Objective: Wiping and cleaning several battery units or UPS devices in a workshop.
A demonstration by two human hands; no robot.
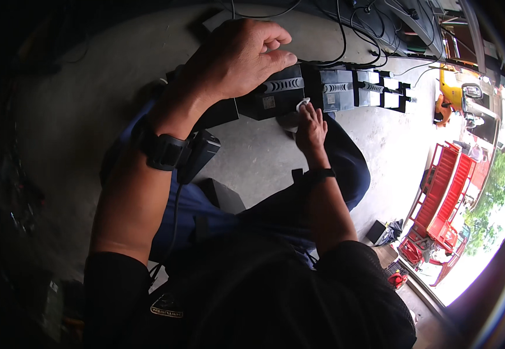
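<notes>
My left hand (pixel 243 61) reaches over a row of dark box-shaped cases, its fingers loosely bent and the thumb apart from them. Nothing shows between them. Below it, a black case (pixel 281 103) carries a grey ribbed handle (pixel 282 85) and a small square label. My right hand (pixel 312 131) is at the lower edge of that case, fingers stretched forward, with a small crumpled white wipe (pixel 303 104) under the fingertips. Part of the wipe is hidden by the fingers. Farther right stand more cases with similar handles, one of them a grey-lit case (pixel 338 100).
Black cables (pixel 345 35) hang and loop behind the row. Between my blue-trousered legs, a dark angular object (pixel 223 196) lies on the concrete floor (pixel 252 151). A black device (pixel 201 152) is strapped by my left wrist, its cord running down. A red cargo vehicle (pixel 441 189) stands outside at right.
</notes>
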